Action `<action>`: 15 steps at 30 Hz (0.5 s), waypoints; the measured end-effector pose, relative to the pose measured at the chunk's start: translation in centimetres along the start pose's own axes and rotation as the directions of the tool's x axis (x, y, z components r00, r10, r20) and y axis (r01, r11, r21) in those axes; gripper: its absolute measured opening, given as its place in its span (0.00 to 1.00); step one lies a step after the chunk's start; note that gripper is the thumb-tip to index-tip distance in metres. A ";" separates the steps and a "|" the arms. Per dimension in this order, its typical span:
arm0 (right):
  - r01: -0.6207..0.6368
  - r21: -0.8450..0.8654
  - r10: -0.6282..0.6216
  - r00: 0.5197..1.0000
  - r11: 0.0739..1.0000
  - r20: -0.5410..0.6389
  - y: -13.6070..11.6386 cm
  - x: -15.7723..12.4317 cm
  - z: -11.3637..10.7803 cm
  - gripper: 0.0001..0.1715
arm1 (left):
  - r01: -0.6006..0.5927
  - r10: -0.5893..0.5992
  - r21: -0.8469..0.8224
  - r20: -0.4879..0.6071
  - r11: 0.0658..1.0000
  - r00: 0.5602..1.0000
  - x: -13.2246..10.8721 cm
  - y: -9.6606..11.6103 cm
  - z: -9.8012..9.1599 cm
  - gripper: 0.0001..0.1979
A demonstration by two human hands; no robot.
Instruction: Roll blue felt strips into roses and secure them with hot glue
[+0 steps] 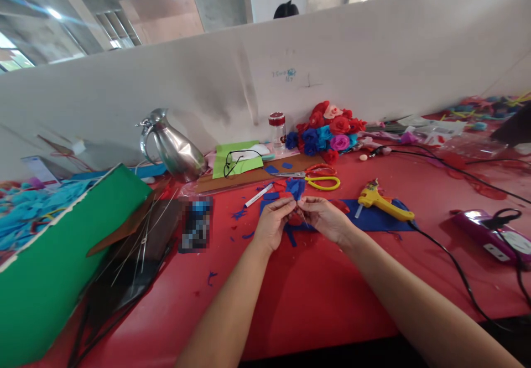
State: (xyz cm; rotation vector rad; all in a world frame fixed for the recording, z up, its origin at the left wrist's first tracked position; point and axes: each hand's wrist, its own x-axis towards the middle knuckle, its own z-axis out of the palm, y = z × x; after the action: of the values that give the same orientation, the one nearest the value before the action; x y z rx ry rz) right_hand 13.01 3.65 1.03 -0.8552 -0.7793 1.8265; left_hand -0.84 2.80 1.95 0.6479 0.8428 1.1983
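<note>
My left hand (274, 224) and my right hand (326, 218) meet over the red table, fingers pinched together. Between their fingertips is a small folded blue felt piece (295, 187), its upper part sticking out above the fingers. The fingers cover its lower end, and a thin wire-like strand seems to hang below. Under and beside the hands lie a blue felt sheet (373, 221) and bits of red felt. Yellow-handled scissors (322, 182) rest just beyond the hands. To the right, a yellow glue gun (384, 205) lies on the blue sheet.
A white marker (258, 195), a phone (196, 224) and a steel jug (172, 146) are to the left. Glasses (239, 160), a glass jar (277, 133) and a pile of felt flowers (326, 130) stand behind. A purple power strip (493, 235) and cables are at right; a green box (70, 268) is at left.
</note>
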 end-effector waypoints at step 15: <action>0.038 -0.036 -0.038 0.999 0.999 0.022 0.4 0.1 0.2 0.19 | -0.048 0.047 -0.066 -0.025 0.997 0.999 -0.2 -0.2 0.6 0.14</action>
State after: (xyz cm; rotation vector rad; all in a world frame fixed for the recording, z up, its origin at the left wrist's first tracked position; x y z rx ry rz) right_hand 12.61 3.59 0.79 -0.8400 -0.8398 1.7954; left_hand -0.21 2.50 2.15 0.6041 0.8074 1.2734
